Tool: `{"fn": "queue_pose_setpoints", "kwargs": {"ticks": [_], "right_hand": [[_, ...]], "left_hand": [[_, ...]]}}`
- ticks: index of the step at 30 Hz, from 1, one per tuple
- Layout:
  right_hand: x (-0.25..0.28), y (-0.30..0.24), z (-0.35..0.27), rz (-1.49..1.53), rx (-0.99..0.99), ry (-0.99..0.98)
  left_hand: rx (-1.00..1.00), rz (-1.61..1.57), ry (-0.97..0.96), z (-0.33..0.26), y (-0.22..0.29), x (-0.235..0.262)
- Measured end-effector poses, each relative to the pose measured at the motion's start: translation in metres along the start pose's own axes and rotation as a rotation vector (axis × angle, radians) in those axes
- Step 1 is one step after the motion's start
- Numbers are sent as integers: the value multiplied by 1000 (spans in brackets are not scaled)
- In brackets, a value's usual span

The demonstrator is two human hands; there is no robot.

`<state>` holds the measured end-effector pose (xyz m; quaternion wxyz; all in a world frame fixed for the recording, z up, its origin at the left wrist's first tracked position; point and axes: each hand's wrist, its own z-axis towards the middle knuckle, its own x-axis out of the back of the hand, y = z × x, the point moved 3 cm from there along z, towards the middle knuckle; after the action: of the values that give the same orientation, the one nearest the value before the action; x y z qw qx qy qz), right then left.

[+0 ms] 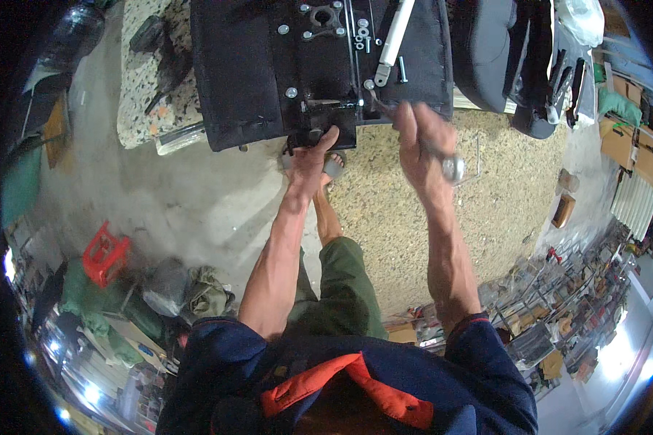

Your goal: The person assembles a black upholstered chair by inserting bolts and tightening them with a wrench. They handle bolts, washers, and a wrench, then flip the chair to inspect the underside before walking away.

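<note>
A black padded panel (236, 72), which looks like a seat's underside, lies at the top of the view. A black metal plate (325, 65) with silver bolts runs down its middle. My left hand (313, 148) is closed on the plate's near end, thumb on top. My right hand (424, 138), smeared by motion, grips a metal wrench (386, 107) whose far end is at a bolt head (368, 85) beside the plate. The wrench's other end sticks out past the fist. On the panel lie a white rod (395, 43), a loose bolt (403, 69) and several nuts and washers (362, 32).
The panel rests above a speckled stone surface (515, 152), which carries a bent metal hex key (477, 156). Black padded cushions (486, 51) and plastic-wrapped parts stand at the right. A red stool (107, 254) is on the floor at left. Cluttered shelves (559, 312) fill the lower right.
</note>
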<state>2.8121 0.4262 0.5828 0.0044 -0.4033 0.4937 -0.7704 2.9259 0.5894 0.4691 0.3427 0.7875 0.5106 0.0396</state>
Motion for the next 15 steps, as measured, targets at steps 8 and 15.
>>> {"fn": "queue_pose_setpoints", "kwargs": {"ticks": [8,15], "right_hand": [[-26,2,-72,-18,82,74],[-60,18,-90,-92,112,72]], "left_hand": [[-63,-31,53,16,-14,7],[-2,-122,11,12,-12,5]]}}
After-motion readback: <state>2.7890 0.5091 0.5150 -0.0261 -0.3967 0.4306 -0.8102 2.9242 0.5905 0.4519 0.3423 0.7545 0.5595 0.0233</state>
